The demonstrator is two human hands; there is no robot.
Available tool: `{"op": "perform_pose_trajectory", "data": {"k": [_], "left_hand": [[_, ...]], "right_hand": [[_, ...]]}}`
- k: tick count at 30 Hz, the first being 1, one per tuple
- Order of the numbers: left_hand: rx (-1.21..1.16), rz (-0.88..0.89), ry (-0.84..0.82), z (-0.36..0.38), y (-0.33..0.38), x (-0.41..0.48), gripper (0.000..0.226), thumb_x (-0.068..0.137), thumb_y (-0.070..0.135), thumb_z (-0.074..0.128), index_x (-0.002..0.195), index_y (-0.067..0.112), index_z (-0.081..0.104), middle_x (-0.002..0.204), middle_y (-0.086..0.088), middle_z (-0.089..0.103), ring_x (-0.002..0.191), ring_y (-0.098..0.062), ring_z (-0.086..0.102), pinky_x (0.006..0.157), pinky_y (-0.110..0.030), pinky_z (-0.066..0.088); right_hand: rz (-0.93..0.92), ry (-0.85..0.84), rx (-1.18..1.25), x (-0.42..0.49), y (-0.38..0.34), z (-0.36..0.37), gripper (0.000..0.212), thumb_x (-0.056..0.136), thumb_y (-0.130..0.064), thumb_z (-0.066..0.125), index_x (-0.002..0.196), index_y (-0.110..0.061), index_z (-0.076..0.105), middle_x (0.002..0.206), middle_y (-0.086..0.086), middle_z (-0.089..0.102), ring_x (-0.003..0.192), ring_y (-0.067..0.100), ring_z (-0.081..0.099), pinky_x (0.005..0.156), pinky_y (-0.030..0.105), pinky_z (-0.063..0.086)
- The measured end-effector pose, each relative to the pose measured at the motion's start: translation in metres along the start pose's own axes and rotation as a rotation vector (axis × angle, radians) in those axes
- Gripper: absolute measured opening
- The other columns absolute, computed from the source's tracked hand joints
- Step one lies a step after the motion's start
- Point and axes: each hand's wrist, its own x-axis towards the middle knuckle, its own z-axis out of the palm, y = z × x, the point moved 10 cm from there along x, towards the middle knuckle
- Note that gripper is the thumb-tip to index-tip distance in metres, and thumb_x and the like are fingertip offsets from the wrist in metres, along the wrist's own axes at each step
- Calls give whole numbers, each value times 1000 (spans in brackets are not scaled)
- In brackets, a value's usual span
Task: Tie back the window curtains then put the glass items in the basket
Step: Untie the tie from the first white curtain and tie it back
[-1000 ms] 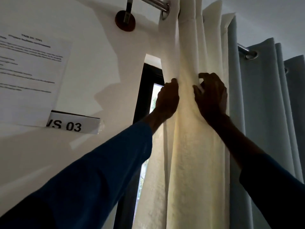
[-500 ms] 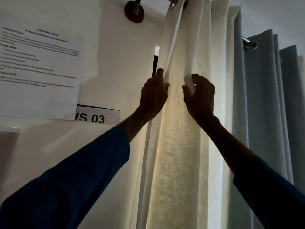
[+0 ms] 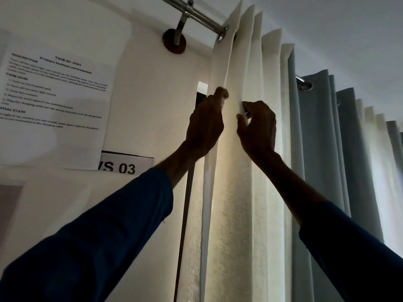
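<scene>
A cream curtain (image 3: 235, 203) hangs in folds from a metal rod (image 3: 196, 15), lit from behind by the window. My left hand (image 3: 205, 125) grips the curtain's left edge, thumb raised against the cloth. My right hand (image 3: 257, 127) pinches a fold just to the right, at the same height. A grey-blue curtain (image 3: 322, 162) hangs beside the cream one on the right. No glass items or basket are in view.
A printed task sheet (image 3: 54, 101) and a label reading "VS 03" (image 3: 126, 166) are stuck on the white wall at left. A dark window frame (image 3: 185, 214) shows as a thin strip between wall and curtain. The rod bracket (image 3: 174, 41) sits above.
The cream curtain's left edge has been drawn left over the window gap, which has narrowed to a thin strip. Both hands keep hold of the cloth; the view has tilted upward.
</scene>
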Motion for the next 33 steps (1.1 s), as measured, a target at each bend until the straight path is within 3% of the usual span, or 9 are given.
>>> {"op": "perform_pose_trajectory", "data": {"k": [4, 10, 15, 18, 21, 23, 25, 29, 33], "left_hand": [[-16, -32, -67, 7, -11, -1, 15, 94, 7, 59, 98, 5, 74, 93, -7, 75, 85, -16, 71, 81, -27, 58], [-29, -176, -289, 18, -25, 4, 17, 85, 15, 74, 95, 3, 77, 91, -12, 76, 82, -19, 70, 79, -21, 52], [-80, -303, -355, 18, -38, 4, 19, 80, 12, 77, 94, -2, 77, 91, -16, 75, 86, -24, 71, 80, -30, 58], [-156, -429, -322, 19, -47, 2, 19, 86, 5, 62, 77, -10, 66, 67, -13, 65, 68, -25, 67, 75, -39, 61], [-188, -557, -217, 18, -59, 0, 27, 91, 20, 58, 84, -5, 63, 62, -2, 59, 58, -13, 61, 66, -28, 57], [-151, -477, -202, 18, -55, 2, 35, 89, 30, 66, 83, -4, 70, 63, -4, 67, 58, -12, 65, 66, -23, 54], [-84, -378, -231, 21, -52, 3, 28, 83, 25, 73, 82, -3, 74, 74, -9, 73, 70, -19, 71, 72, -26, 57], [-7, -290, -251, 26, -52, 0, 23, 82, 18, 74, 87, -4, 74, 85, -13, 74, 79, -24, 72, 74, -28, 58], [-9, -251, -197, 21, -48, -9, 30, 87, 21, 72, 111, 4, 66, 103, -11, 70, 95, -23, 66, 77, -22, 46]], "right_hand": [[-78, -65, 17, -9, -17, 8, 20, 92, -9, 70, 112, -8, 73, 103, 9, 71, 86, 17, 66, 73, 15, 42], [-117, -151, -15, -20, -27, 26, 22, 95, -11, 68, 115, -12, 75, 103, 9, 71, 88, 24, 68, 76, 34, 56], [-117, -139, -10, -25, -27, 33, 20, 94, -17, 69, 111, -11, 76, 99, 7, 72, 85, 23, 68, 73, 28, 50], [-157, -103, 13, -29, -33, 32, 14, 92, -16, 71, 100, -7, 78, 89, 9, 73, 76, 25, 68, 72, 28, 53], [-207, -133, 3, -34, -37, 35, 13, 93, -17, 69, 96, -8, 78, 85, 6, 72, 70, 20, 67, 69, 24, 50], [-273, -144, 2, -38, -43, 33, 12, 93, -16, 68, 91, -8, 76, 83, 5, 72, 67, 12, 63, 66, 16, 44], [-328, -137, -12, -39, -43, 28, 15, 93, -20, 68, 85, -10, 74, 82, 1, 71, 67, 4, 55, 65, 9, 35], [-297, 26, -145, -31, -17, 5, 17, 95, -33, 66, 93, -18, 73, 94, -4, 70, 87, 9, 61, 64, 22, 48], [18, 90, -198, -16, 41, -13, 49, 88, -55, 69, 119, -18, 64, 125, 2, 62, 118, 19, 56, 90, 16, 33]]}}
